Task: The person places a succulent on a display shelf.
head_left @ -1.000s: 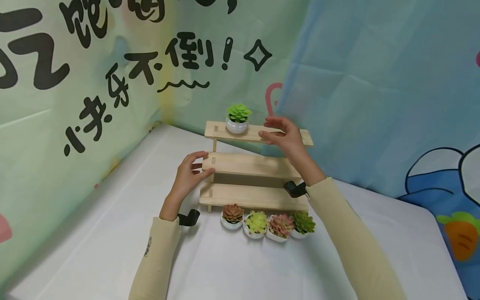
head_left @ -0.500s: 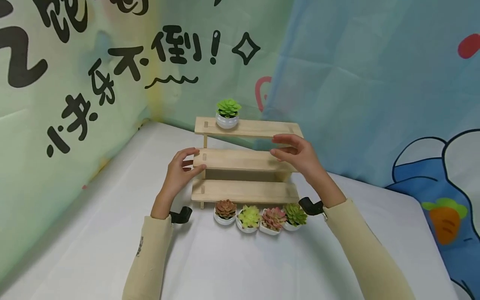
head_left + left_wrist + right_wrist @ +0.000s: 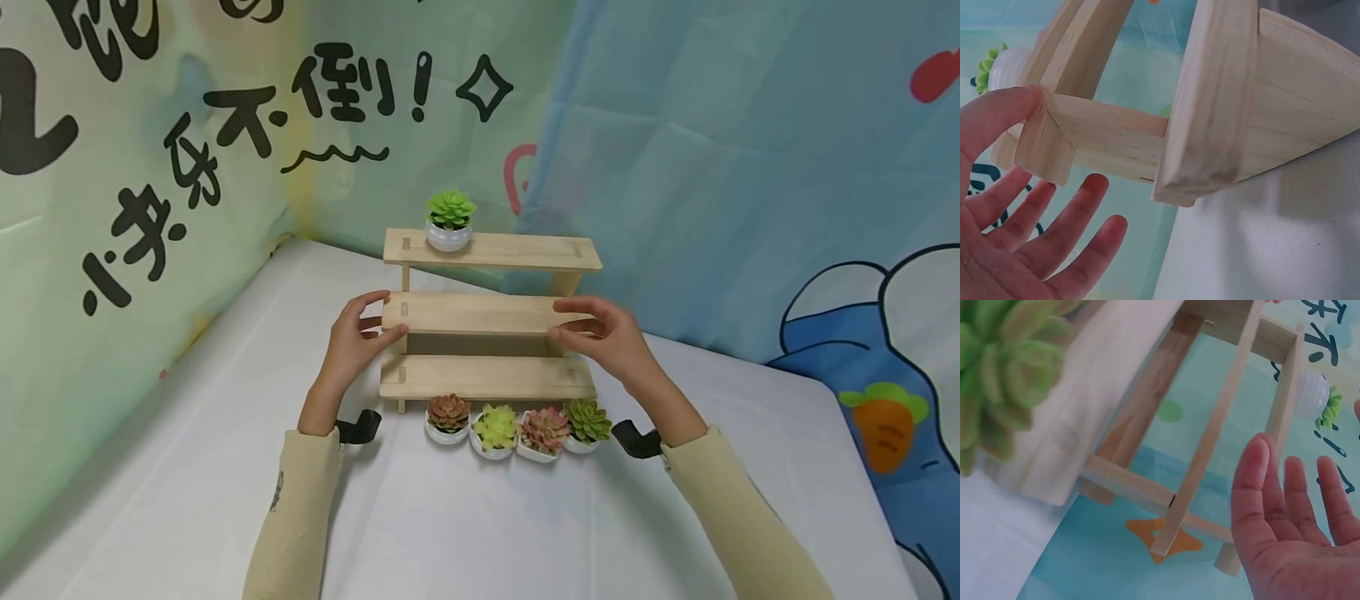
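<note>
A three-tier wooden shelf rack stands on the white cloth. My left hand holds the left end of its middle board; in the left wrist view the thumb presses the board's end, with the other fingers spread below. My right hand is at the middle board's right end, overlapping it in the head view. Its fingers look extended in the right wrist view, with nothing between them. A bright green succulent in a white pot sits on the top board, left of centre.
Along the rack's front stand a brown succulent, a yellow-green one, a pink one and a dark green one, all in white pots. Printed green fabric and blue fabric hang behind the table.
My right hand has come down from the top board, beside the potted succulent, to the right end of the middle board. The left hand stays at the board's left end.
</note>
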`<state>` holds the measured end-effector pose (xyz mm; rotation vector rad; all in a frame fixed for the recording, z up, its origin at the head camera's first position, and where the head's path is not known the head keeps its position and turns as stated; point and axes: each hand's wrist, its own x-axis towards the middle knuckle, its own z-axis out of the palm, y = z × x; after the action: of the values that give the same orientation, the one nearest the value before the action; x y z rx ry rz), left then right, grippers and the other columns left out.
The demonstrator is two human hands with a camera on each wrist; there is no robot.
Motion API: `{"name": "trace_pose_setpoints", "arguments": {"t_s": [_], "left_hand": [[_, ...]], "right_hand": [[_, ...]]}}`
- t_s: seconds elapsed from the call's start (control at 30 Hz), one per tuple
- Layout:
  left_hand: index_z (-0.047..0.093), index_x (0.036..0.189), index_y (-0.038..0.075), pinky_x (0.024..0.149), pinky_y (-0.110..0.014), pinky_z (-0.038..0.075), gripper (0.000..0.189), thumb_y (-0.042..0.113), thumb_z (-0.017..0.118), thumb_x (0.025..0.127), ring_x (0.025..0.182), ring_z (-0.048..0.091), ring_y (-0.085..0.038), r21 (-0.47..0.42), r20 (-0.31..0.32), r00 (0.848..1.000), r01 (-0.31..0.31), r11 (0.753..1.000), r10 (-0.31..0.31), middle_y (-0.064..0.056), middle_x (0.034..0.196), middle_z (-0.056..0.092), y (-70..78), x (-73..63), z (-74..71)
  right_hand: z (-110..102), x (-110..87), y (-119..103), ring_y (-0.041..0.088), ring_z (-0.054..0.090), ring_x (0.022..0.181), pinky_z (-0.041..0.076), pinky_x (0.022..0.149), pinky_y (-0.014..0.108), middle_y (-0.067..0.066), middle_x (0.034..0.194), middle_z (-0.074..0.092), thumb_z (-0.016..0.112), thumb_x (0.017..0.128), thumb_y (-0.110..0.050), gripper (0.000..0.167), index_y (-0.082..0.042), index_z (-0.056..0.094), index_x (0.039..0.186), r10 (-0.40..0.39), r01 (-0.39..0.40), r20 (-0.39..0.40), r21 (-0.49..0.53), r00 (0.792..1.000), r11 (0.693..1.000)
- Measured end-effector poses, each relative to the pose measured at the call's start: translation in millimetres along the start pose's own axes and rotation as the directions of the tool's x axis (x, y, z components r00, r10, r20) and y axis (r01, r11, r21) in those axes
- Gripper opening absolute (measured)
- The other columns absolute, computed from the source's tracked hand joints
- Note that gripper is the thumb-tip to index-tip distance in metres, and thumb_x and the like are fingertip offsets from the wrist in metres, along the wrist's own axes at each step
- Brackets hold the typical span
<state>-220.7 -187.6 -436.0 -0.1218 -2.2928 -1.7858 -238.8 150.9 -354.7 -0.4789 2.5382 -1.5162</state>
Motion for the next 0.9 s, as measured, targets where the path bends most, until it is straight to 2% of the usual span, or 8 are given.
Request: {"name": "trace_pose_setpoints", "arguments": {"t_s": [0.2,0.37,0.5,0.57,0.73,0.9], "left_hand": [[0.046,0.141,0.0,0.097,-0.05,0.048,0.062,0.009,0.074,0.087,0.117,0.057,-0.041,0.004,0.01,1.0,0.03,1.0,-0.03,-0.019,0.144,0.043,2.1,-1.5,0.7],[0.048,0.139,0.001,0.096,-0.05,0.048,0.059,0.01,0.074,0.088,0.117,0.057,-0.041,0.005,0.005,1.0,0.03,1.0,-0.031,-0.019,0.142,0.044,2.6,-2.1,-0.4],[0.05,0.138,0.001,0.096,-0.051,0.048,0.056,0.009,0.074,0.088,0.116,0.057,-0.041,0.002,0.001,1.0,0.018,1.0,-0.018,-0.019,0.14,0.045,3.5,-2.5,-1.2],[0.05,0.137,0.001,0.096,-0.051,0.048,0.055,0.009,0.074,0.088,0.116,0.057,-0.041,0.001,0.001,1.0,0.012,1.0,-0.012,-0.019,0.139,0.046,4.4,-2.4,-1.1],[0.049,0.137,0.0,0.097,-0.051,0.047,0.056,0.008,0.073,0.088,0.117,0.056,-0.042,0.01,0.009,1.0,0.002,1.0,-0.002,-0.02,0.14,0.045,4.9,-2.2,0.2],[0.049,0.137,0.0,0.097,-0.052,0.047,0.055,0.007,0.073,0.088,0.116,0.056,-0.042,0.013,0.009,1.0,0.013,1.0,-0.013,-0.02,0.14,0.045,4.2,-3.7,0.9]], "right_hand": [[0.7,-14.9,8.8,0.002,0.061,0.1,0.053,0.081,0.02,0.01,0.129,0.057,0.067,0.093,-0.013,0.042,0.002,0.055,0.13,-0.065,0.065,-0.044,0.013,0.997,0.998],[-0.3,-29.2,13.4,0.002,0.061,0.102,0.053,0.08,0.019,0.002,0.126,0.058,0.068,0.093,-0.013,0.042,0.001,0.055,0.13,-0.052,0.054,-0.063,0.024,0.997,0.998],[-1.9,-42.3,17.0,0.005,0.061,0.104,0.053,0.081,0.018,-0.009,0.121,0.058,0.068,0.093,-0.013,0.041,0.001,0.055,0.129,-0.046,0.052,-0.081,0.068,0.996,0.996],[-2.3,-49.3,18.5,0.006,0.061,0.103,0.053,0.081,0.018,-0.009,0.12,0.058,0.068,0.093,-0.011,0.04,0.002,0.055,0.129,-0.046,0.055,-0.1,0.091,0.994,0.994],[-1.3,-64.5,24.8,0.01,0.057,0.103,0.051,0.079,0.015,-0.012,0.118,0.057,0.069,0.092,-0.012,0.044,0.003,0.052,0.13,0.007,0.008,-0.172,0.086,0.985,0.996],[0.6,-78.2,34.8,0.01,0.053,0.112,0.048,0.085,0.012,-0.01,0.123,0.054,0.07,0.092,-0.017,0.05,0.001,0.049,0.134,0.094,-0.074,-0.209,0.101,0.973,0.992]]}}
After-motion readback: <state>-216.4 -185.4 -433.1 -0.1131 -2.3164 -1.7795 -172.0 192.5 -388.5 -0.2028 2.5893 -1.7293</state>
